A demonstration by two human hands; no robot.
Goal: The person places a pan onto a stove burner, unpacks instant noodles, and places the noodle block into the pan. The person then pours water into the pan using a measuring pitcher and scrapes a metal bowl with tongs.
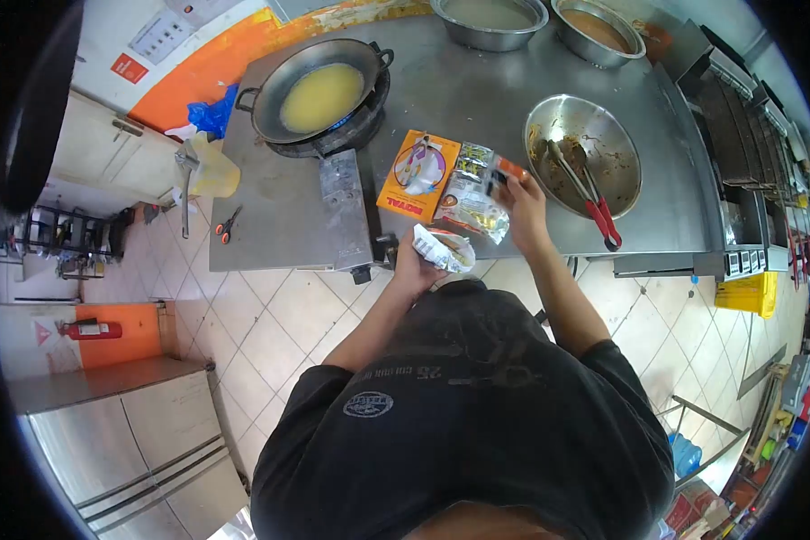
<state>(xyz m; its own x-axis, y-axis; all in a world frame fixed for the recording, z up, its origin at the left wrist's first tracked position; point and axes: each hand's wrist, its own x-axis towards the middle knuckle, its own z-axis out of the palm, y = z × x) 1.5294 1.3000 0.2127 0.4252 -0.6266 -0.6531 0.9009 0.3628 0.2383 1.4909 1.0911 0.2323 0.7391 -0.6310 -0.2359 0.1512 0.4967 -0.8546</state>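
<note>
My left hand (pixel 410 272) is closed around a small white packet (pixel 445 250) with coloured print, held at the table's front edge. My right hand (pixel 525 205) is closed at the right side of a silver foil packet (pixel 471 200) lying on the table. A small orange and dark piece (pixel 511 169) shows at its fingertips; I cannot tell what it is or whether it belongs to the packet. Left of the foil packet, against it, lies an orange ROYAL box (pixel 418 176).
A wok (pixel 273 81) with yellow liquid sits on a burner (pixel 342 193). Red-handled tongs (pixel 594 200) rest in a food-smeared steel bowl (pixel 633 148). Orange-handled scissors (pixel 228 225) lie at left. Two metal basins (pixel 490 38) stand behind, and a yellow jug (pixel 216 168) beyond the left edge.
</note>
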